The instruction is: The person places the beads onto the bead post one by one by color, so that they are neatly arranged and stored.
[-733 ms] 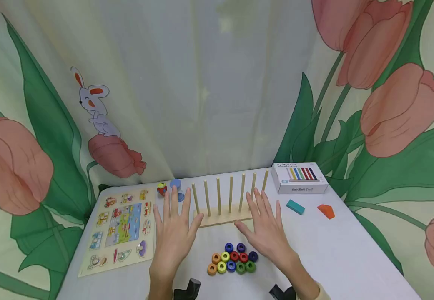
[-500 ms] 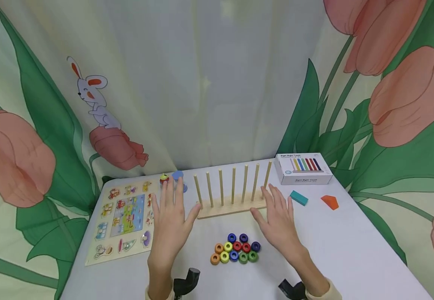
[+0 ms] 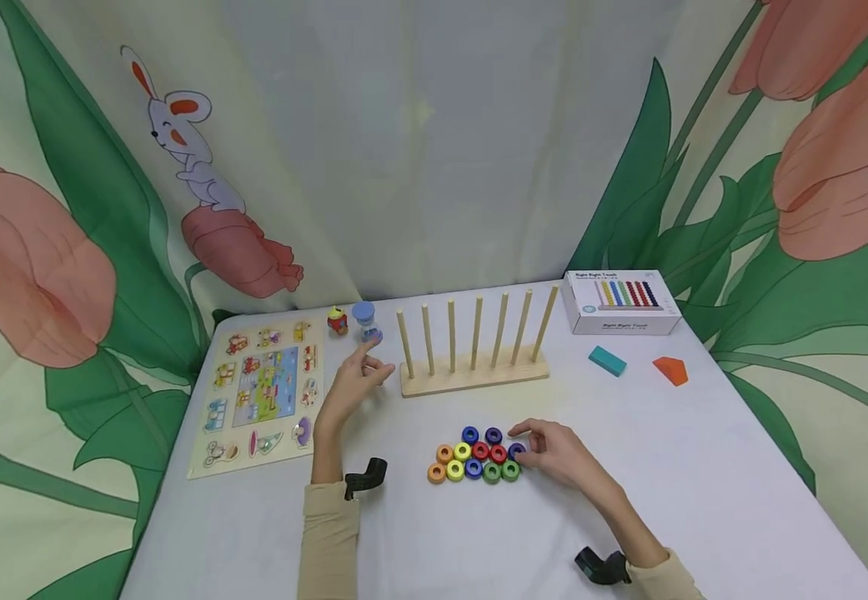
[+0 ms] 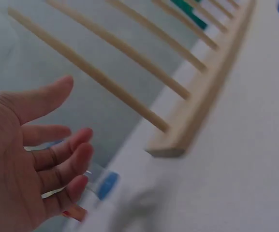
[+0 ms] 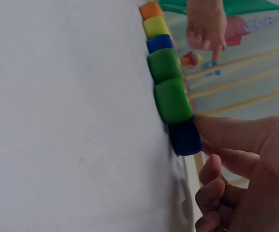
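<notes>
Rows of coloured wooden rings [image 3: 455, 471] lie close together on the table in orange, yellow, blue, red, green and dark blue. My right hand [image 3: 557, 454] is at their right end, thumb and index finger spread around the dark blue ring [image 5: 185, 138]. In the right wrist view the thumb tip is right at that ring's edge and the other fingers are bent. Loosely bent and holding nothing, my left hand [image 3: 351, 383] is above the table by the left end of a wooden peg stand [image 3: 471, 379]. Several upright bare pegs [image 4: 124, 94] rise from its base.
A picture puzzle board [image 3: 253, 458] lies at the left. Behind my left hand stand a small hourglass [image 3: 363, 312] and a red toy figure [image 3: 338, 322]. Back right are a white box [image 3: 621, 321], a teal block [image 3: 608, 361] and an orange block [image 3: 671, 371].
Both hands were raised with fingers spread. The right has come down to the rings, while the left has lowered and turned with its fingers bending. The head view has tilted downward.
</notes>
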The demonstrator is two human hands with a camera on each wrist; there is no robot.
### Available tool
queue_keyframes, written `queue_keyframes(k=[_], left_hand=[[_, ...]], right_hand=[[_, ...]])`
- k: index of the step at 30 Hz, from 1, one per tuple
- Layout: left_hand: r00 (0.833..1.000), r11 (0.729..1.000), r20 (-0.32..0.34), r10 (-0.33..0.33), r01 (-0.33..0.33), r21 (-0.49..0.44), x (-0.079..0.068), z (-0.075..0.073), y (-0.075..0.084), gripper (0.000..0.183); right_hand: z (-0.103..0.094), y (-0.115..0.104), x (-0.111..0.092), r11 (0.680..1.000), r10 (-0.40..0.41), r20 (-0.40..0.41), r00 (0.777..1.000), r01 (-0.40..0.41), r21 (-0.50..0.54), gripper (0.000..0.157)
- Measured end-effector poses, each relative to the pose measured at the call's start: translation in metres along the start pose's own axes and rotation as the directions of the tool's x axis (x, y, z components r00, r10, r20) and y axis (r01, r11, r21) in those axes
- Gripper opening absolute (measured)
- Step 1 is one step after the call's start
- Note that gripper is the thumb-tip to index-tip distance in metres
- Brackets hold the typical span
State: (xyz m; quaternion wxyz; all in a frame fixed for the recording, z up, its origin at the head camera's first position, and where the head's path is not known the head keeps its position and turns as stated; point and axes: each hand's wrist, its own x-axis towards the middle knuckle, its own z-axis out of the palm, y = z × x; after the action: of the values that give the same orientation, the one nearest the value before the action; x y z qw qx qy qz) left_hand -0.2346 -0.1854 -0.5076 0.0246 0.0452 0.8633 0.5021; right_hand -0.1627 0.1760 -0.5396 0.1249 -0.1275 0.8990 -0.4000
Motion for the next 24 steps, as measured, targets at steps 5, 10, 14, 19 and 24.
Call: queue_keyframes(k=[5,10,14,19,24], left_hand=[[0.997,0.998,0.040,-0.061,0.060,0.027,0.016,0.020,-0.031,0.070],[0.998,0.996,0.034,-0.059,0.057,0.062,0.016,0.031,-0.039,0.070],[0.999,0.990,0.024,-0.047,0.044,0.131,0.016,0.036,-0.041,0.068],[0.999,0.981,0.012,-0.039,0.036,0.192,0.018,0.040,-0.044,0.066],[0.999,0.981,0.012,-0.043,0.040,0.188,0.017,0.040,-0.046,0.063]], right_hand=[[0.001,0.007,-0.001,1.000,-0.008,-0.004,1.000,0.008,-0.015,0.023],[0.002,0.006,0.000,0.998,0.004,-0.039,0.999,-0.007,-0.067,0.021],[-0.009,-0.014,0.011,0.993,-0.056,-0.106,0.993,0.044,-0.112,0.025],[-0.035,-0.070,0.035,0.977,-0.194,-0.200,0.960,0.170,-0.131,0.032],[-0.049,-0.134,0.064,0.942,-0.335,-0.283,0.899,0.327,-0.073,0.034]])
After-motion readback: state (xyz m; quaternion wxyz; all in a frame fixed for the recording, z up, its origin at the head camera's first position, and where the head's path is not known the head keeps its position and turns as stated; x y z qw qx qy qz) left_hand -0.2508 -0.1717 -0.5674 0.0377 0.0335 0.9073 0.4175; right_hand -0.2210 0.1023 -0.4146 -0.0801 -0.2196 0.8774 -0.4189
